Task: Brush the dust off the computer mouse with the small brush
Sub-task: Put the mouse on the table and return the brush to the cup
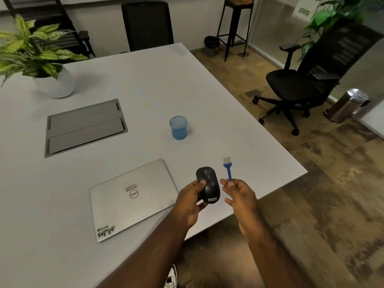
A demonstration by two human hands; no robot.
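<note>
Head view: a person's left hand (192, 201) grips a matte black, oval computer mouse (207, 185), thumb pressed on its upper shell and fingers curled beneath, holding it lifted above the near right part of a smooth, pale grey worktop (128, 84). A small label shows at the mouse's near end. Just beside it, the right hand (239, 196) pinches the slim blue plastic handle of a small brush (228, 168) between thumb and fingertips; the brush stands upright, its short pale bristles fanned in a flat comb-like row at the top, apart from the mouse.

On the worktop to the left of the hands lies a closed silver Dell laptop (133, 197), its brushed lid bearing stickers. Farther back stands a translucent blue plastic cup (178, 127), round and slightly tapered. A rectangular grey metal cable hatch (85, 126) with two flat lids sits flush in the surface, and a variegated leafy plant (27, 50) rises from a rounded white pot (55, 84) at the far left. Right of the worktop, a black mesh office chair (307, 80) and a steel pedal bin (346, 106) stand on worn wood-patterned floor.
</note>
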